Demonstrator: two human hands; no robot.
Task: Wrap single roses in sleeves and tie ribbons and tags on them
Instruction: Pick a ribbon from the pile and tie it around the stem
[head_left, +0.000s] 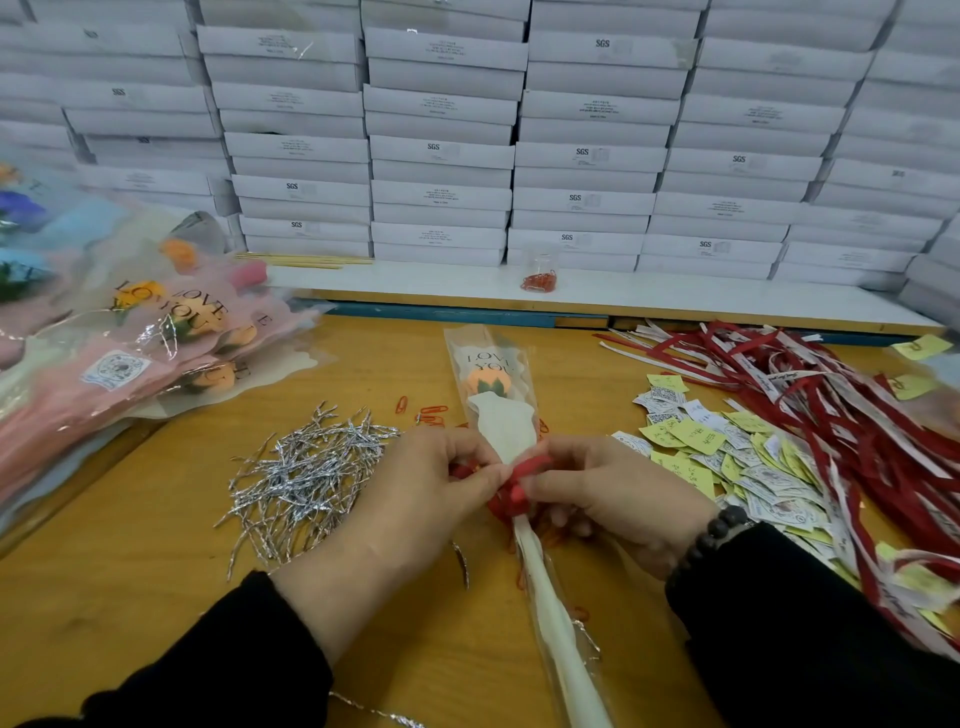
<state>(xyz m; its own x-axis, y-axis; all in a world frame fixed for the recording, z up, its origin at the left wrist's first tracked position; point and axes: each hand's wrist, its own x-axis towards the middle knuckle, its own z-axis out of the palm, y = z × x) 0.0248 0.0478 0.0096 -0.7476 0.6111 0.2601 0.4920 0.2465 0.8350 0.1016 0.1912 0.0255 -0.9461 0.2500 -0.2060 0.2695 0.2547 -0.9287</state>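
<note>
An orange rose (485, 379) lies in a clear and cream sleeve (506, 426) printed "LOVE YOU", stretched along the wooden table toward me. A red ribbon (519, 480) is wrapped round the narrow part of the sleeve. My left hand (431, 483) pinches the ribbon from the left. From the right, my right hand (608, 493) pinches the ribbon too. The knot itself is partly hidden by my fingers.
Silver twist ties (306, 467) lie heaped at the left. Wrapped roses (156, 343) are stacked at far left. Paper tags (727, 447) and red and white ribbons (831, 405) cover the right. Red paper clips (431, 413) are scattered nearby, with more in a cup (540, 270). White boxes (467, 130) wall the back.
</note>
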